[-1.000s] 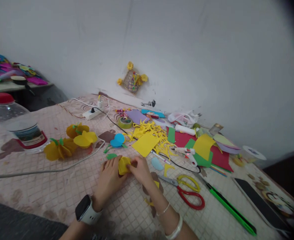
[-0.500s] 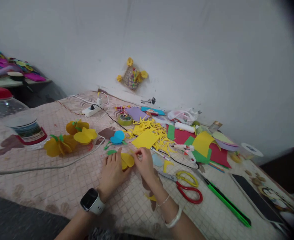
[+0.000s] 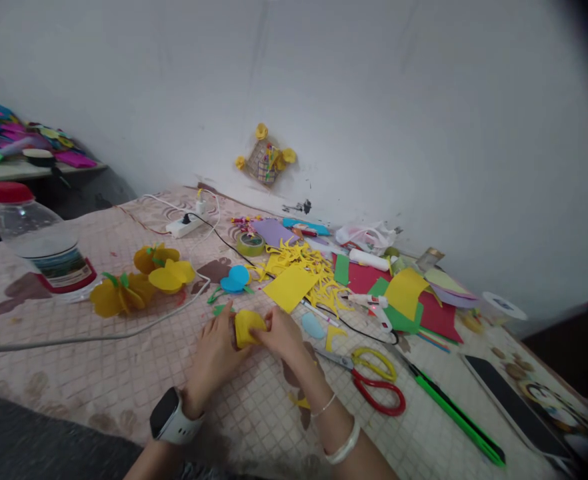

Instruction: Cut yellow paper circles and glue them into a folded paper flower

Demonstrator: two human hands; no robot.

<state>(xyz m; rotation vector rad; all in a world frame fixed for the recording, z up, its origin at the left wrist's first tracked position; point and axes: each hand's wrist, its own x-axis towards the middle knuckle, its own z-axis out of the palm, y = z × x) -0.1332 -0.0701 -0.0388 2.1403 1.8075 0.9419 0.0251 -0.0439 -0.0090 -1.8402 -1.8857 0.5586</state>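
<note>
Holding a folded yellow piece (image 3: 248, 328) low over the tabletop (image 3: 139, 380), the left hand (image 3: 215, 353) has its fingers and thumb closed round the left side, while the right hand (image 3: 285, 340) pinches the right edge between its fingers; whether the piece touches the surface, I cannot tell. It looks part-made: no green shows on it, whereas two yellow blooms (image 3: 123, 297) to the left bear green tops and seem finished. Yellow offcuts (image 3: 307, 255) suggest much cutting is done, though a yellow sheet (image 3: 289, 288) lies there, apparently unused
</note>
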